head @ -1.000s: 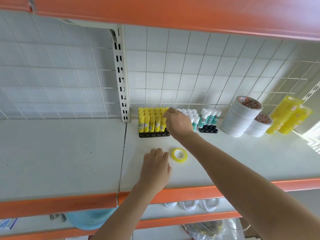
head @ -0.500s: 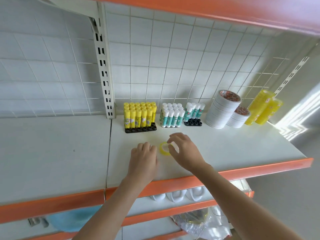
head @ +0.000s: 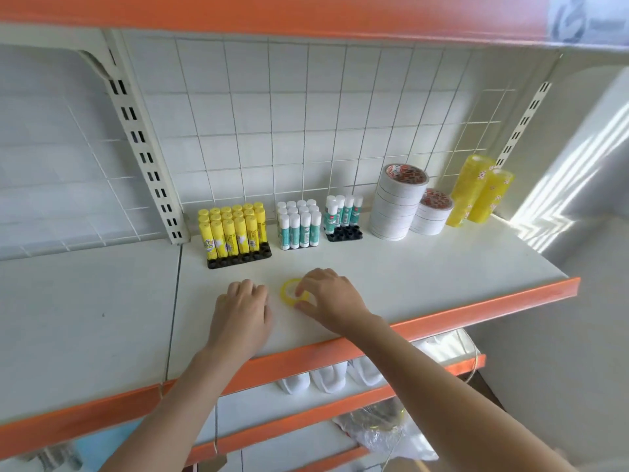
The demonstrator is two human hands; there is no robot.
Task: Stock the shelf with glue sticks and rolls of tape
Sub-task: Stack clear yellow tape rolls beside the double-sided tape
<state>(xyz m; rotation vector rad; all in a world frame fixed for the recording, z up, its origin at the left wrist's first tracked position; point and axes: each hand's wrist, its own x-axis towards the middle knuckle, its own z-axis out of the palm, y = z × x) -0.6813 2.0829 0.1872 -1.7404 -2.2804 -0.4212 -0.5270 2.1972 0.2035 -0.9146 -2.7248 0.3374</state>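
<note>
A small yellow tape roll (head: 288, 291) is lying flat on the white shelf (head: 408, 267), near its front edge, and is being pinched by the right hand (head: 332, 299): curled fingertips are set on its far rim and the thumb on its near rim, so the right part of the ring is being covered. The left hand (head: 241, 310) is being rested just left of the roll, apart from it, with fingers loosely curled and nothing held. The roll is a thin translucent hoop with an open centre. Behind it, smooth yellow glue sticks (head: 233, 231) are being held upright in a black socketed tray (head: 240, 258). White-capped teal glue sticks (head: 299, 226) are standing beside them. Matte white tape stacks (head: 396, 206) and glossy yellow cylinders (head: 478, 192) are being kept further right, against a white wire grid (head: 306, 131).
</note>
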